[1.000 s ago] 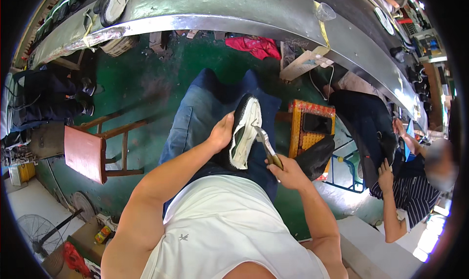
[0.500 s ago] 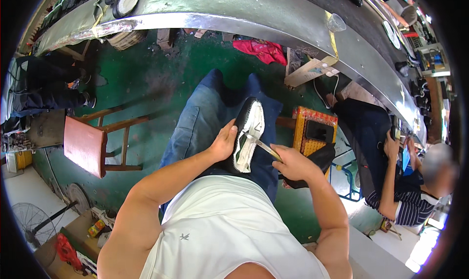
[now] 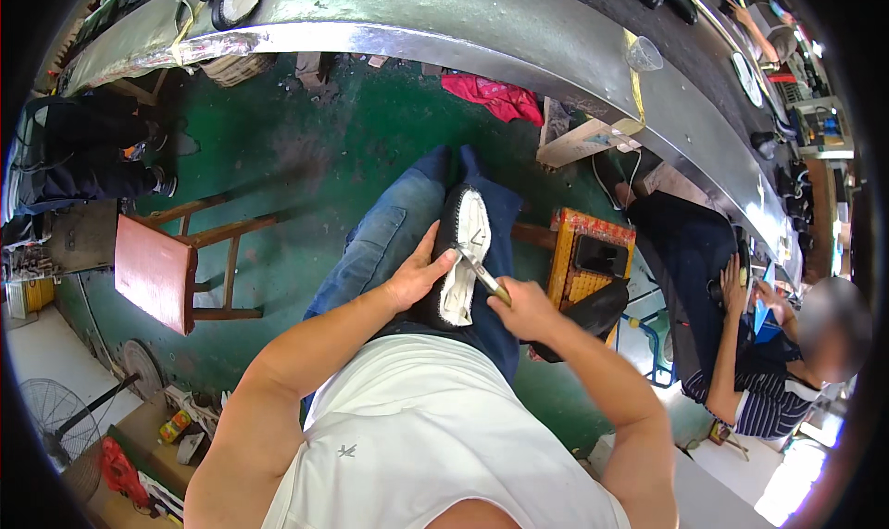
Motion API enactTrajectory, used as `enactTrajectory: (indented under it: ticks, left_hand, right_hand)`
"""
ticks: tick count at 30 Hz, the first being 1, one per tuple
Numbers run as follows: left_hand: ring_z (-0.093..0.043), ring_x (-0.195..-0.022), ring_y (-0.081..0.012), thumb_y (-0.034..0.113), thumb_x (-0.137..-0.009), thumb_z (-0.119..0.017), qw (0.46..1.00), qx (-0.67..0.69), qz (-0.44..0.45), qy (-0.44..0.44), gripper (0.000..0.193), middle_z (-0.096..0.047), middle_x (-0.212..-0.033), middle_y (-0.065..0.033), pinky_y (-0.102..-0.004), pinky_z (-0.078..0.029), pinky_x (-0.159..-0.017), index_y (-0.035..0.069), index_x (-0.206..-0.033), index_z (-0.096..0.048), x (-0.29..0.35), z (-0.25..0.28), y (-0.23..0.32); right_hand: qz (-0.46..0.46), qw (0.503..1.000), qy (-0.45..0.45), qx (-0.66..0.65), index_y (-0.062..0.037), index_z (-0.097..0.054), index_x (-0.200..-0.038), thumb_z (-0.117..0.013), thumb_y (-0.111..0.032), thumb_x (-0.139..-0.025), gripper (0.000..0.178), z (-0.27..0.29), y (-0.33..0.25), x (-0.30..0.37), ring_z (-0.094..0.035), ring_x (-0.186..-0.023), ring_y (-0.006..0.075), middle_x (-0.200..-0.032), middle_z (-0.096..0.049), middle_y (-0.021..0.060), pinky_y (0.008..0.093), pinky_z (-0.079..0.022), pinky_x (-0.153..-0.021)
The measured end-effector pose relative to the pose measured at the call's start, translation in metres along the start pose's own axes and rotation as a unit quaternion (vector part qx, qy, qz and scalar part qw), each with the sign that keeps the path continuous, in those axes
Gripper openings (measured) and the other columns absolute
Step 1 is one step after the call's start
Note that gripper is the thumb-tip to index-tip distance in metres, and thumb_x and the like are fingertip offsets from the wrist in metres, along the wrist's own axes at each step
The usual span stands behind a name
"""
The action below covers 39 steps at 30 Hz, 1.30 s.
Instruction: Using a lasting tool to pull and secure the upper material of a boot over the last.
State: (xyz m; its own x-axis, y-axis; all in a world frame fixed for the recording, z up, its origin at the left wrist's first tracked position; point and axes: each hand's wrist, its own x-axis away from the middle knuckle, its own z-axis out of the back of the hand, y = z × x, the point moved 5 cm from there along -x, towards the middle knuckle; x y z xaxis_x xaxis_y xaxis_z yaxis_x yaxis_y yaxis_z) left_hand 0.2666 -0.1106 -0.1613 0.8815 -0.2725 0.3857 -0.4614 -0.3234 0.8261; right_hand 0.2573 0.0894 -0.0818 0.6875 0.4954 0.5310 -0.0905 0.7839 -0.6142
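Note:
A black shoe upper (image 3: 449, 216) on a last lies sole side up over my lap, its pale underside bordered by a gathered black edge. My left hand (image 3: 417, 277) grips its left side, the thumb reaching over the underside. My right hand (image 3: 526, 308) is closed around the handle of a slim metal hand tool (image 3: 482, 273). The tool's head touches the shoe's inner edge near my left thumb, at mid-length. Whether the tool has jaws is too small to tell.
A metal-edged workbench (image 3: 389, 45) curves across the far side, with shoes on top. A stool (image 3: 157, 274) stands left. To the right are a woven seat (image 3: 572, 274) with a phone (image 3: 600, 256) on it, and a seated co-worker (image 3: 755, 381). A fan (image 3: 60, 427) stands lower left.
The shoe has shifted slightly left and turned so its underside sits more upright in view. My right hand and the tool have moved left with it. My knees have drawn closer together.

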Motion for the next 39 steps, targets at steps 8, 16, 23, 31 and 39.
enactTrajectory:
  ticks: [8, 16, 23, 31, 39]
  left_hand:
    - [-0.040, -0.145, -0.0282, 0.048, -0.087, -0.079, 0.995, -0.092, 0.043, -0.007, 0.111, -0.040, -0.157, -0.0184, -0.0375, -0.032, -0.119, 0.010, -0.165, -0.011, -0.023, -0.012, -0.002]
    - [-0.037, -0.143, -0.0358, 0.054, -0.088, -0.070, 0.886, -0.432, 0.103, 0.132, 0.101, -0.046, -0.151, -0.0192, -0.0552, -0.027, -0.116, 0.023, -0.165, -0.012, -0.020, -0.023, 0.006]
    - [-0.044, -0.135, -0.0517, 0.031, -0.102, -0.052, 0.846, -0.524, -0.069, 0.071, 0.071, -0.034, -0.155, -0.0324, -0.0475, -0.042, -0.112, 0.027, -0.164, -0.016, -0.013, -0.030, 0.027]
    - [-0.052, -0.129, -0.0520, 0.032, -0.105, -0.044, 0.810, -0.583, 0.068, 0.005, 0.061, -0.025, -0.158, -0.0366, -0.0501, -0.048, -0.105, 0.032, -0.162, -0.021, -0.018, -0.048, 0.056]
    - [-0.052, -0.130, -0.0510, 0.031, -0.104, -0.048, 0.820, -0.569, 0.046, 0.037, 0.071, -0.024, -0.160, -0.0350, -0.0500, -0.047, -0.107, 0.019, -0.164, -0.011, -0.012, -0.040, 0.028]
  right_hand:
    - [-0.174, 0.928, -0.100, -0.314, 0.0014, -0.063, -0.109, -0.065, -0.015, -0.095, 0.021, 0.001, 0.022, 0.022, -0.067, -0.081, 0.0402, -0.085, -0.066, 0.0226, 0.0427, -0.054, -0.077]
    - [-0.070, 0.995, -0.058, -0.038, -0.0024, -0.065, -0.109, -0.065, -0.018, -0.096, 0.021, 0.041, 0.023, -0.002, -0.068, -0.082, 0.0368, -0.084, -0.068, 0.0186, 0.0421, -0.053, -0.077]
    - [-0.075, 0.950, 0.080, -0.292, -0.0007, -0.065, -0.112, -0.066, -0.018, -0.096, 0.024, -0.031, 0.038, -0.013, -0.061, -0.063, 0.0119, -0.081, -0.068, 0.0066, 0.0297, -0.049, -0.054]
    - [-0.152, 0.939, -0.014, -0.309, 0.0033, -0.060, -0.113, -0.050, -0.030, -0.107, 0.035, 0.033, 0.036, 0.001, -0.064, -0.066, 0.0127, -0.084, -0.068, 0.0089, 0.0262, -0.050, -0.056]
    - [-0.072, 0.971, 0.057, -0.222, 0.0026, -0.060, -0.092, -0.045, -0.040, -0.108, 0.048, 0.047, 0.011, -0.044, -0.068, -0.065, 0.0248, -0.073, -0.065, 0.0125, 0.0379, -0.054, -0.066]
